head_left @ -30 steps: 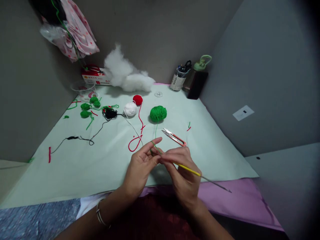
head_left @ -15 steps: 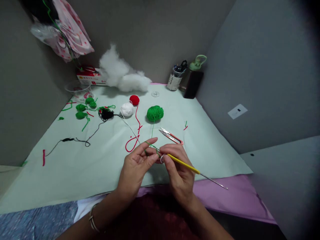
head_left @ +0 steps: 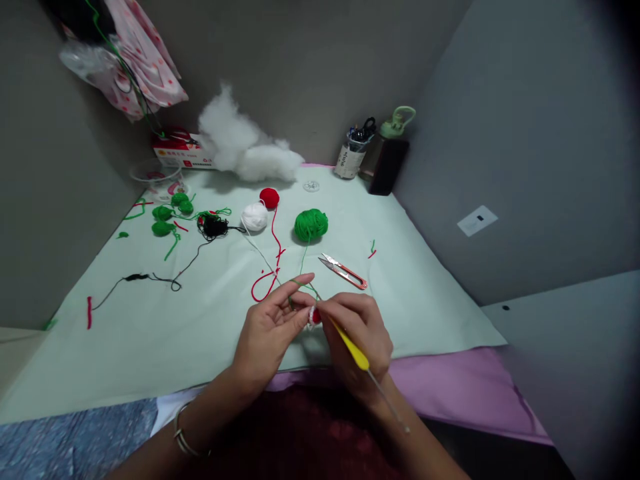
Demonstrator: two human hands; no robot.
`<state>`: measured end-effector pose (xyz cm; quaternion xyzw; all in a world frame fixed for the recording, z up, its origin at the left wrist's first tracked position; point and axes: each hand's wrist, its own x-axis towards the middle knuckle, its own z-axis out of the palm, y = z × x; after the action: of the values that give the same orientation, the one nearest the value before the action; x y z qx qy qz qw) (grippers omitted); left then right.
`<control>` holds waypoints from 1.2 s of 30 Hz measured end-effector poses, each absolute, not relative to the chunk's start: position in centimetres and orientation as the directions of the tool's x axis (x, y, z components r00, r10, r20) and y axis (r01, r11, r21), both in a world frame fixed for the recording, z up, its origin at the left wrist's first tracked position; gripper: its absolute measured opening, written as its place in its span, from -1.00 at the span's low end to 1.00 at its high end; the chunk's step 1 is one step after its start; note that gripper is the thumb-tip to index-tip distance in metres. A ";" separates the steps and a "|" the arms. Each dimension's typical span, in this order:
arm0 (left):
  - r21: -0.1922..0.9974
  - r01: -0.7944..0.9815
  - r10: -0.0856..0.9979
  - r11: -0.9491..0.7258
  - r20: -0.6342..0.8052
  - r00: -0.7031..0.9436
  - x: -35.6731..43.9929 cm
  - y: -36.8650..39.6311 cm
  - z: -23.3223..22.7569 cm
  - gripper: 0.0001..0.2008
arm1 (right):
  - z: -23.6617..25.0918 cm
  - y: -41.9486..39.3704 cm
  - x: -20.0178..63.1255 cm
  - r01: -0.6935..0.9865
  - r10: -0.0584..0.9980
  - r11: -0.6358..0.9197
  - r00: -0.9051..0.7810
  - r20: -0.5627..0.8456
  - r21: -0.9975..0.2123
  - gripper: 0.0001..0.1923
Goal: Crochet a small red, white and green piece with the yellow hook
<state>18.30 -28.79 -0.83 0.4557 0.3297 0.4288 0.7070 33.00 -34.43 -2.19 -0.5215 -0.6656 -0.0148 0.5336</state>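
Note:
My left hand [head_left: 270, 327] pinches a small red and white crocheted piece [head_left: 314, 316] between thumb and fingers. Green yarn runs over its raised index finger and back to the green yarn ball [head_left: 311, 225] on the table. Closed around a crochet hook with a yellow handle [head_left: 353, 347], my right hand [head_left: 357, 333] is right beside the piece. The handle's thin metal back end points down toward me. My fingers hide the working tip of the hook. Ahead of my right hand lie thread snips [head_left: 345, 272] with orange handles.
A white yarn ball [head_left: 255, 217] and a red yarn ball [head_left: 269, 198] sit mid-table. Tangled black yarn [head_left: 215, 227] and small green pieces [head_left: 162, 229] lie left. White stuffing [head_left: 245, 147], a pen cup [head_left: 350, 157] and a bottle [head_left: 393, 150] stand at the back.
My right hand has turned, swinging the hook's back end down and toward me. The crocheted piece has rotated, so its red and white part now shows between my fingers.

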 end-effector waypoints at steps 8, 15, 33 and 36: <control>0.815 -0.395 0.800 0.423 -0.131 0.586 17.9 -28.8 0.5 -0.58 | -2.3 -35.1 32.9 0.671 0.521 0.597 0.094 0.848 -0.441 -0.47; 0.644 -0.433 0.708 0.631 -0.249 0.661 17.7 -28.4 0.6 -0.48 | -1.3 -34.0 33.0 0.048 0.840 0.473 0.278 0.466 -0.880 -0.76; 0.831 -0.417 0.867 0.369 -0.145 0.477 18.5 -29.3 -1.2 -0.63 | -1.8 -33.7 32.3 0.142 0.834 0.464 0.262 0.485 -0.874 -0.72; 0.788 -0.474 0.874 0.393 -0.160 0.459 18.7 -29.2 -1.2 -0.59 | -2.1 -34.1 32.6 0.485 0.751 0.527 0.119 0.650 -0.698 -0.60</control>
<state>18.70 -29.21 -1.22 0.3429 0.2914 0.4310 0.7821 32.59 -34.10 -2.07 -0.4727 -0.6536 0.1144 0.5799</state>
